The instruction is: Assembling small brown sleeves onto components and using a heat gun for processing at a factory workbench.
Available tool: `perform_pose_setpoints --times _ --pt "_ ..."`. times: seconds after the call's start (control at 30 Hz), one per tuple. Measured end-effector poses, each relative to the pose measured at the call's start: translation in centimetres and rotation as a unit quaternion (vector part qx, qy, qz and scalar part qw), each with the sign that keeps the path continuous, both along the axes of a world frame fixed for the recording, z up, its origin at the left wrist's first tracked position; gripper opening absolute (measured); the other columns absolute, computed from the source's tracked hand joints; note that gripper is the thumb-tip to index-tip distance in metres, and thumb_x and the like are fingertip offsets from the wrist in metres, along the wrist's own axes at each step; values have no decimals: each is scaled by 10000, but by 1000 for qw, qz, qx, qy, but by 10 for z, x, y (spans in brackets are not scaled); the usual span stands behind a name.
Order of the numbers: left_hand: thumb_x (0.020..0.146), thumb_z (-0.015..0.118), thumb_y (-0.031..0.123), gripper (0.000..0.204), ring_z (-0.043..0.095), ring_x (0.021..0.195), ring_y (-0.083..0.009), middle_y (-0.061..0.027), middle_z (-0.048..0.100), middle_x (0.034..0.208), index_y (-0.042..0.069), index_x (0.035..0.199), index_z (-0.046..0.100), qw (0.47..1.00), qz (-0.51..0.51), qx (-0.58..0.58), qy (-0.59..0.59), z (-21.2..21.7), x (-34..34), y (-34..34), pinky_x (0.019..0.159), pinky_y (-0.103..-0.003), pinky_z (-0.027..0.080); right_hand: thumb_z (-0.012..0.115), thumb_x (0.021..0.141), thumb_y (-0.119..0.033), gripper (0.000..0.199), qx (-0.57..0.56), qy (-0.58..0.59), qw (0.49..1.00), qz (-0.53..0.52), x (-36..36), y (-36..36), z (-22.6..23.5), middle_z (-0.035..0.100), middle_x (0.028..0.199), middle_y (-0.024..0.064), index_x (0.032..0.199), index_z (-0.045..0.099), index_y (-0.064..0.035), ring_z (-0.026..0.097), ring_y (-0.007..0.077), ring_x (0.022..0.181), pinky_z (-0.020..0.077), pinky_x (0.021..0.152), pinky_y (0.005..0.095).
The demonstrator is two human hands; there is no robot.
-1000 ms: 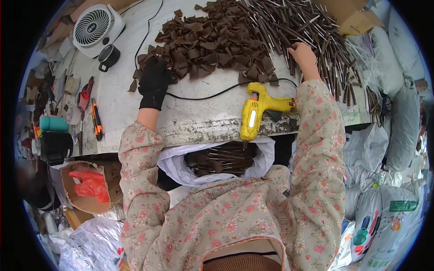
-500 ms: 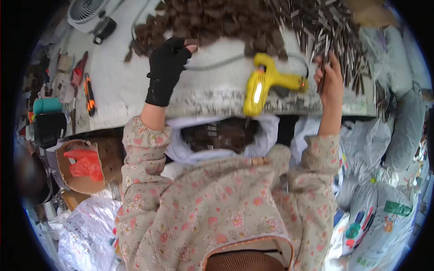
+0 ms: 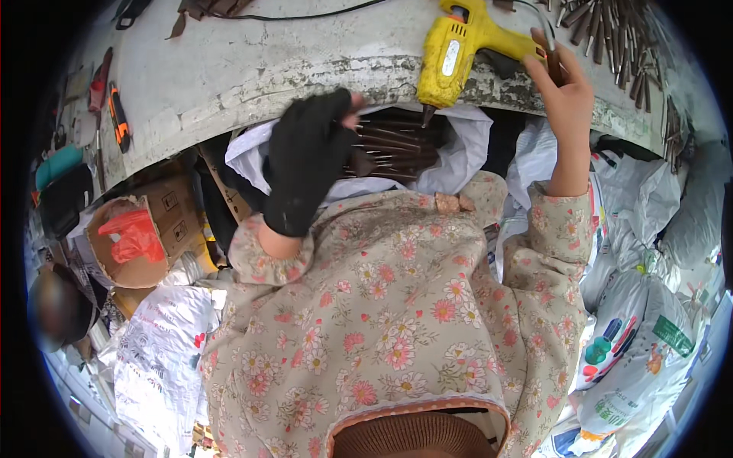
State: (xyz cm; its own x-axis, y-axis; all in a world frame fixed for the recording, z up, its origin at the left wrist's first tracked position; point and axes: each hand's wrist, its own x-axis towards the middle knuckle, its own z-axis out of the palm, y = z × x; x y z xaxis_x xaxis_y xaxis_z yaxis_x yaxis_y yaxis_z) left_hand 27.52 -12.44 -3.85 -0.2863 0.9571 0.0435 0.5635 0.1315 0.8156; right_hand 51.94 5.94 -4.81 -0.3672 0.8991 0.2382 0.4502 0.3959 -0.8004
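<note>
Below the edge of the table [image 3: 244, 65], a white bag [image 3: 467, 143] gapes wide, brown sticks [image 3: 398, 143] heaped inside! Over its left side hovers the black-gloved left hand [image 3: 309, 160], fingertips blurred, and I cannot tell whether it grips anything. Up at the table's rim, the right hand [image 3: 565, 88] pinches a single brown stick [image 3: 555, 70] beside the handle of the yellow glue gun [image 3: 450, 65]. Off left, a cardboard box [image 3: 174, 208] cradles a red plastic bag [image 3: 134, 235]!

I've got a slim orange-and-black utility knife [image 3: 118, 117] on my left, plus a brown cardboard box [image 3: 174, 215] holding a crumpled red plastic bag [image 3: 131, 235].
</note>
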Motion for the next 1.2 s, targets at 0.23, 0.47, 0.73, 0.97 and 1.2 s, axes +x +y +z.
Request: perform_pose_setpoints --times 0.23,0.47,0.73,0.97,1.2 --pt "813 580 39 184 600 817 -145 -95 618 916 1 991 551 866 33 -61 -495 -49 49 -24 697 -255 492 724 696 -310 599 87 -276 957 -11 -22 -13 12 515 1217 113 1212 512 -90 586 155 733 465 677 255" --pt "852 541 70 216 636 771 -221 -137 610 903 -18 1043 493 818 32 -94 -567 -54 55 -18 657 -315 536 719 670 -362 668 181 -303 935 26 -15 -8 6 500 1238 103 1243 479 -118 576 213 671 469 690 307" --pt "850 540 70 225 637 748 -221 -141 609 895 -22 1048 485 822 47 -92 -560 -48 57 -11 620 -305 537 742 653 -265 629 74 -302 949 49 -15 0 13 563 1143 94 1216 493 -131 587 234 856 462 711 296" --pt "845 549 83 226 637 722 -203 -116 612 857 -20 1040 501 828 59 -92 -550 -45 61 -8 605 -292 530 733 664 -235 567 103 -265 956 75 -10 8 11 579 1102 93 1180 524 -130 582 245 912 456 724 303" --pt "833 560 76 198 616 694 -133 -103 621 816 -18 1005 533 849 79 -71 -517 -34 58 -14 533 -227 484 646 738 -199 465 82 -292 951 61 -22 -7 27 579 1076 130 1165 521 -66 565 274 968 446 821 328"
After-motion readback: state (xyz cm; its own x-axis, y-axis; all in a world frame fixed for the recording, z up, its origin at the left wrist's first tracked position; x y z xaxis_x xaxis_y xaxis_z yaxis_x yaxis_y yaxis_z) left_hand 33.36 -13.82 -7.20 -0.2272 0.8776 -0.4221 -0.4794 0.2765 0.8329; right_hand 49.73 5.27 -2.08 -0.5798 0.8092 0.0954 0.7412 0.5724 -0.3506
